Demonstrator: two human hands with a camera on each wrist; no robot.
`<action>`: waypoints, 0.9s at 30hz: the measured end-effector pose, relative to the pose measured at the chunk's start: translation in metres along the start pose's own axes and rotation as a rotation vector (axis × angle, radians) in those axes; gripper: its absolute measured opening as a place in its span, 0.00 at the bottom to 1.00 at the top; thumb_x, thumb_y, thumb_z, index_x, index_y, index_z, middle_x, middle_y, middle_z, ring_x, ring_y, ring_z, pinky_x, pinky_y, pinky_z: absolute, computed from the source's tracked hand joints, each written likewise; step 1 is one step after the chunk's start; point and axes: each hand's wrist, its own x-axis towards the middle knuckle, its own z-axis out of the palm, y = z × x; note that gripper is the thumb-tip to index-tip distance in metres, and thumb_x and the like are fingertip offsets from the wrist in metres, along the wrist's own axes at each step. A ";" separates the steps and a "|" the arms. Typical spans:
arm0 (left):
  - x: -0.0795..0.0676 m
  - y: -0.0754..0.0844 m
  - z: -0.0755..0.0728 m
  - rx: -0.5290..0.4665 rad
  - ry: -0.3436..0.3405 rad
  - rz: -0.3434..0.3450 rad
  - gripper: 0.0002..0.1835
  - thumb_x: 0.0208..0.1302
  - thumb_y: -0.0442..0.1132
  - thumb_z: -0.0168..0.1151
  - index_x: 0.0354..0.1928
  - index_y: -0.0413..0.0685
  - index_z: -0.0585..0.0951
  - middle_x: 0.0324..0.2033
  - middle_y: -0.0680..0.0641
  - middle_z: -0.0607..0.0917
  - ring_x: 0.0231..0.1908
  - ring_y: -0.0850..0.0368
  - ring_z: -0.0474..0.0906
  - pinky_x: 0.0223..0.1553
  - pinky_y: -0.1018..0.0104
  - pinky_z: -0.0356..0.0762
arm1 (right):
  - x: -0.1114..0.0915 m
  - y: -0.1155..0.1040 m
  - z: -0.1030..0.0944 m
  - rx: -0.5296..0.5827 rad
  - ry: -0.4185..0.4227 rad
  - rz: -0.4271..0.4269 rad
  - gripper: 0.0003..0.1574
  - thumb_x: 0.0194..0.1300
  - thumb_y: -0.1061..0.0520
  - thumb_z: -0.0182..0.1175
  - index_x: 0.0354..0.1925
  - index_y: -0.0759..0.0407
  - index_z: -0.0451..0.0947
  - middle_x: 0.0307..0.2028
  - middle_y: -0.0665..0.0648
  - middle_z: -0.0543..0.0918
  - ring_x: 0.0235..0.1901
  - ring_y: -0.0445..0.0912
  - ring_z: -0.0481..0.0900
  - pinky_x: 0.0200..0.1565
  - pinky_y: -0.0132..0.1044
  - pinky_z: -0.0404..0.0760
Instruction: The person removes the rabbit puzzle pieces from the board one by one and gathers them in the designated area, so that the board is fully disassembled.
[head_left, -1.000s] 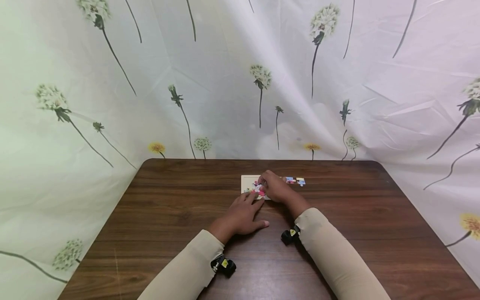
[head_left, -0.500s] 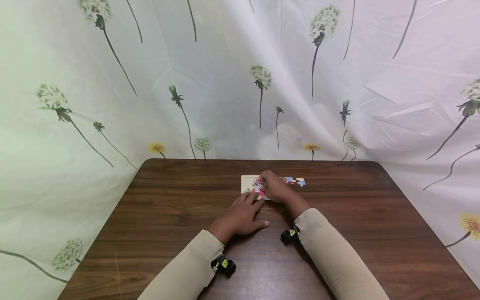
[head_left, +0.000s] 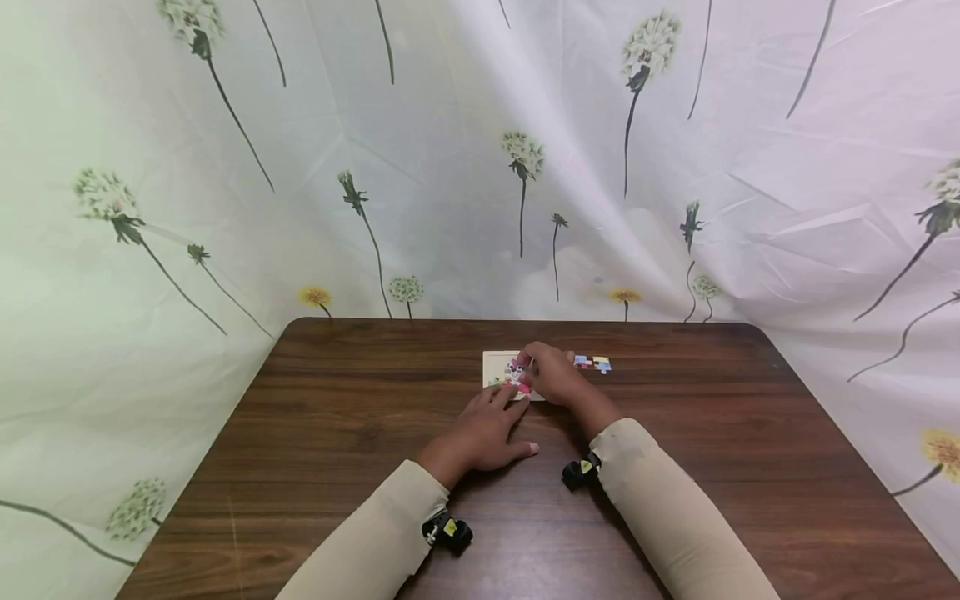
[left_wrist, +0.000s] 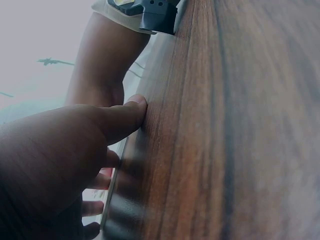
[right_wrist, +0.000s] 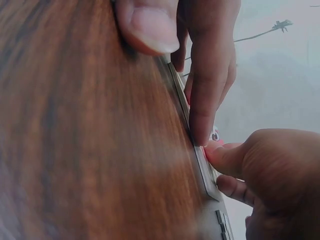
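Observation:
A pale puzzle board [head_left: 492,362] lies near the far side of the table, with a colourful cartoon picture [head_left: 515,369] partly assembled on it. My left hand [head_left: 483,429] rests at the near edge, fingers spread and fingertips on the board; the thumb lies out on the wood. Over the board's right part, my right hand [head_left: 553,375] is curled, thumb and fingers pinching a puzzle piece [right_wrist: 215,135], mostly hidden by the fingers. In the right wrist view the right thumb [right_wrist: 227,157] is close beside a left fingertip. The hand covers the board's right side in the head view.
Loose puzzle pieces [head_left: 602,364] in blue and yellow lie just right of the board, partly behind the right hand. The brown wooden table [head_left: 360,467] reaches back to a flower-printed cloth [head_left: 450,208]. Black wrist cameras [head_left: 447,532] sit on both sleeves.
The right hand shifts very slightly on the board, its fingers moving a little over the picture. The left hand stays in place.

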 end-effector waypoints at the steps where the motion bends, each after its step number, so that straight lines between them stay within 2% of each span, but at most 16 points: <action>1: 0.000 0.000 0.000 0.000 0.001 0.001 0.45 0.78 0.69 0.59 0.86 0.53 0.65 0.87 0.44 0.59 0.86 0.38 0.52 0.85 0.41 0.57 | 0.000 0.000 0.000 0.000 0.003 -0.004 0.07 0.75 0.60 0.70 0.48 0.54 0.84 0.45 0.55 0.86 0.43 0.51 0.83 0.63 0.59 0.61; 11: 0.001 -0.001 0.002 0.019 0.002 0.000 0.45 0.78 0.69 0.59 0.86 0.54 0.64 0.87 0.44 0.59 0.86 0.39 0.52 0.85 0.42 0.57 | -0.002 0.000 -0.001 -0.004 0.034 -0.069 0.10 0.72 0.63 0.72 0.50 0.54 0.87 0.46 0.54 0.87 0.41 0.47 0.81 0.59 0.57 0.62; 17: 0.001 0.000 0.001 0.015 0.003 0.001 0.45 0.78 0.69 0.59 0.86 0.54 0.64 0.87 0.44 0.59 0.86 0.38 0.53 0.85 0.42 0.58 | -0.002 0.002 0.000 0.009 0.030 -0.089 0.11 0.73 0.63 0.71 0.51 0.55 0.88 0.49 0.55 0.87 0.41 0.47 0.82 0.59 0.58 0.63; 27: 0.001 0.000 0.000 0.012 -0.005 -0.006 0.45 0.77 0.69 0.59 0.86 0.54 0.64 0.87 0.44 0.58 0.87 0.38 0.52 0.86 0.42 0.56 | -0.001 0.004 0.000 -0.038 0.016 -0.134 0.13 0.75 0.61 0.70 0.56 0.55 0.88 0.53 0.55 0.87 0.42 0.47 0.80 0.59 0.58 0.63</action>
